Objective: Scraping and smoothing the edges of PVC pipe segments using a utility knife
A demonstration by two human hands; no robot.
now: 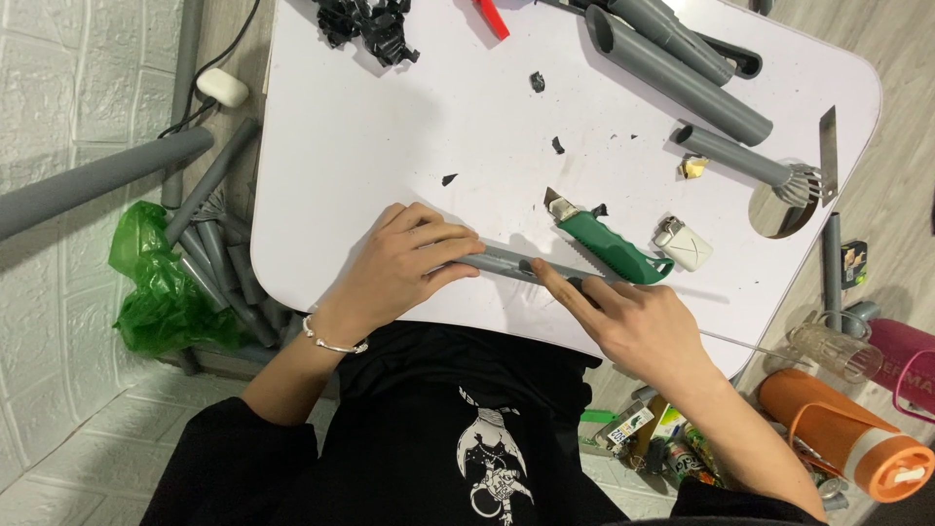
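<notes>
Both hands are down at the near edge of the white table (351, 146), working one short grey tube (506, 263) that lies flat and nearly level across the front. The left hand (399, 273) covers the tube's left end — fingers (443, 239) curled over the top and pressed together, clamping it against the table. The right hand (638, 321) comes in from the other side, its index finger (560, 287) stretched out straight along the tube's near side, tip touching about midway; the other fingers fold under, and whether they pinch anything I cannot tell. So the tube runs between the two hands, bare only in the short stretch between the left fingertips and that pointing finger.

Just behind the tube, almost touching, lies a green utility knife (609, 248), blade end pointing up-left. A small white lighter (682, 244) sits beside the knife's handle. Farther back — longer grey pipes (682, 83), and black scraps (560, 146) scattered on the table.
</notes>
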